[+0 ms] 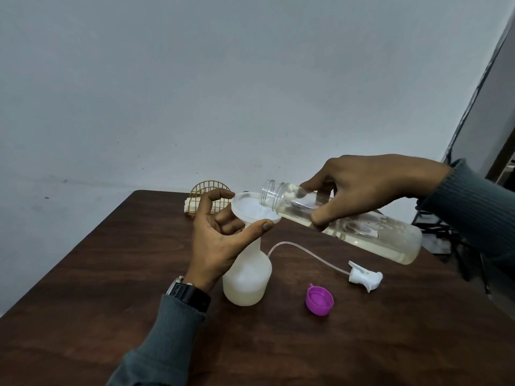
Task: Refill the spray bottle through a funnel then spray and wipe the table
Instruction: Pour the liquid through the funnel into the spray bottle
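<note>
Right hand (370,188) grips clear bottle (390,238), long axis slanted, mouth leftward over funnel (248,204) (left hand (220,238) pinches rim)

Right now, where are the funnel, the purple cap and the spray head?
funnel (248,208): head view, inside of its bowl.
purple cap (320,300): head view, its open hollow.
spray head (365,277): head view, white trigger body.

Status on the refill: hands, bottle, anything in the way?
Left hand holds funnel, seated in spray bottle. Right hand tips clear bottle, mouth over funnel. Sprayer head, purple cap lie aside on table.
</note>
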Available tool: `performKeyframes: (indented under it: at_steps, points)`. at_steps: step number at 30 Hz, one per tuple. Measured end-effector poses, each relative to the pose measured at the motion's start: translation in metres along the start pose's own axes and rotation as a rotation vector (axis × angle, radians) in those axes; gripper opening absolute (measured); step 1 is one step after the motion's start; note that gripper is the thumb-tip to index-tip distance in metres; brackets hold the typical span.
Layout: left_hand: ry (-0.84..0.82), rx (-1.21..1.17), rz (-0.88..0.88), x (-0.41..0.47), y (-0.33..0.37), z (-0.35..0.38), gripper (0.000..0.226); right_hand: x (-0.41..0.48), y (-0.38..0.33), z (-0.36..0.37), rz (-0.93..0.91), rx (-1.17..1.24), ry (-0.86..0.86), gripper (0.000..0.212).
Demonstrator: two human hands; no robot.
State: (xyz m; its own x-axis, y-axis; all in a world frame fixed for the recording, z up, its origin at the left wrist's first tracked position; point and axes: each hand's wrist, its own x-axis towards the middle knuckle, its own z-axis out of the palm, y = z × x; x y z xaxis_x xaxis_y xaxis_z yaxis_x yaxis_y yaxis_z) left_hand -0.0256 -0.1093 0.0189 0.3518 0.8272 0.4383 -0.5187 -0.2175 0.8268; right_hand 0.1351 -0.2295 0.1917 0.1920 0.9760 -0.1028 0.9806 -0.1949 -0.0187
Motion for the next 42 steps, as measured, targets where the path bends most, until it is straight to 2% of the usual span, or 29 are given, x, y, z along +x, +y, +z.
performKeyframes:
  at_steps: [13, 42]
  points:
    - [0.004, -0.002, 0.002, 0.0, -0.0003, 0.0001, 0.08, -0.0017, -0.0028, -0.0017, 0.011, 0.001, 0.007, 0.054]
    - [0.003, 0.0, 0.003, 0.0006, -0.0012, -0.0006, 0.08, -0.0025, -0.0046, -0.0008, 0.018, -0.001, 0.011, 0.057]
